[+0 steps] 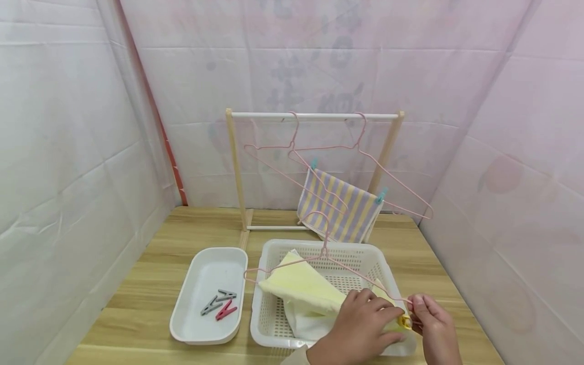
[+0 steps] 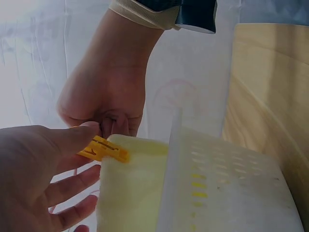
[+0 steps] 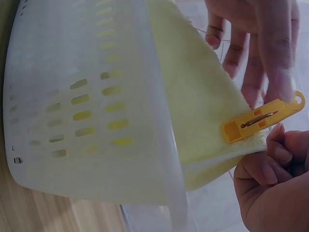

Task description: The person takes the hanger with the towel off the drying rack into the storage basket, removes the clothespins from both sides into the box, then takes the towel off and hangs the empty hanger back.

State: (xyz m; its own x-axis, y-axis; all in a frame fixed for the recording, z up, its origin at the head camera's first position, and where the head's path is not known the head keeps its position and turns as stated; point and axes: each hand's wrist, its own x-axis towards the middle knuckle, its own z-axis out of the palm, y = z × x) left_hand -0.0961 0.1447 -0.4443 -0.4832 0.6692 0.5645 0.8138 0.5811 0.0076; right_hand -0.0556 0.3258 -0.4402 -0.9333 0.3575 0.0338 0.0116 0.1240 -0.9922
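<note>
A pale yellow towel [image 1: 305, 281] drapes over the lower part of a pink wire hanger [image 1: 324, 251], above a white basket. My left hand [image 1: 356, 324] pinches a yellow clothespin [image 3: 260, 118] between thumb and finger. That clothespin's front end sits on the towel's corner, clearest in the right wrist view. My right hand [image 1: 433, 324] grips the right end of the hanger beside that corner; its curled fingers [image 3: 270, 164] touch the towel's edge. In the left wrist view the yellow towel [image 2: 133, 183] hangs next to the basket wall.
The white basket [image 1: 257, 309] has slotted walls. Left of it, a white tray [image 1: 205, 268] holds two grey clothespins and one red one [image 1: 225, 310]. Behind stands a rack [image 1: 315, 116] with two pink hangers; a striped towel [image 1: 344, 203] hangs there by teal clips.
</note>
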